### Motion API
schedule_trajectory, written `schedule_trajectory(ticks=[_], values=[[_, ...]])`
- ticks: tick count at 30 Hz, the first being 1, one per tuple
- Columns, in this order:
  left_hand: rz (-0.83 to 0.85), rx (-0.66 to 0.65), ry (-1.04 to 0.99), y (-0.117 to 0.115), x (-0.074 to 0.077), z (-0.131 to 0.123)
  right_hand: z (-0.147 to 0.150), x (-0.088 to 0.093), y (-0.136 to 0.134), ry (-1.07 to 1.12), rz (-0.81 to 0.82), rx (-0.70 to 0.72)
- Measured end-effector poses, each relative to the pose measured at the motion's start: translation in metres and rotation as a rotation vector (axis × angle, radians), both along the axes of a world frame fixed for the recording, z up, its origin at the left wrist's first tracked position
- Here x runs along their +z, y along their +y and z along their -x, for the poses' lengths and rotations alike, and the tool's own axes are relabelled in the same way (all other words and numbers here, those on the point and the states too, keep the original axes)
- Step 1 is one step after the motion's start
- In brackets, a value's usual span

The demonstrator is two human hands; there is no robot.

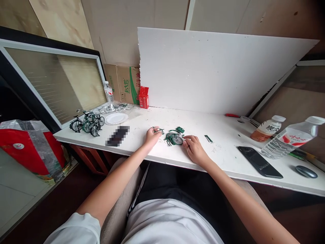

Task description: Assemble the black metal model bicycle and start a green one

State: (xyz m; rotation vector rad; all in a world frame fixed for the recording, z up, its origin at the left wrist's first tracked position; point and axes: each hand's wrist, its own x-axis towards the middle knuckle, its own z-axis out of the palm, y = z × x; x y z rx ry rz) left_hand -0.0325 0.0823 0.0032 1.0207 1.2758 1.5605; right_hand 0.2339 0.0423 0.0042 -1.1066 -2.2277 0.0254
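My left hand (151,137) is closed in a pinch on a thin green model bicycle frame (158,130), held just above the white table. Beside it lie the small spoked model wheels (175,138) in a loose group, with several thin green pieces around them. A green rectangular piece (180,129) lies just behind the wheels. To their right, my right hand (195,149) rests low over the table, fingers curled, thumb and forefinger at a tiny green part (183,136). Farther right lies a narrow green piece (208,138).
Several model bicycles (87,122) stand at the left, near white plates (116,118) and a water bottle (109,96). A red box (144,98) stands at the back. On the right are a phone (259,162), a mouse (306,171), a brown drink bottle (267,128) and a large water bottle (291,139).
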Motion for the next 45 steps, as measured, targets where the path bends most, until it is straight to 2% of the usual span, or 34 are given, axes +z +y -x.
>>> schedule_trajectory(ticks=[12,24,31,39,45], values=[[-0.051,-0.060,-0.002,0.006,-0.006,0.000,-0.001,0.000,0.000,0.005,0.019,0.012],[0.000,-0.126,0.011,-0.006,0.009,-0.003,0.001,0.002,-0.002,0.006,0.029,0.010],[-0.077,-0.168,0.033,-0.007,0.006,-0.001,0.004,0.007,-0.006,0.015,0.062,0.047],[-0.161,-0.147,0.046,-0.007,0.005,0.001,0.007,0.014,-0.011,0.012,0.088,0.053],[-0.156,-0.142,0.063,-0.004,0.001,0.001,0.007,0.019,-0.016,0.029,0.086,0.117]])
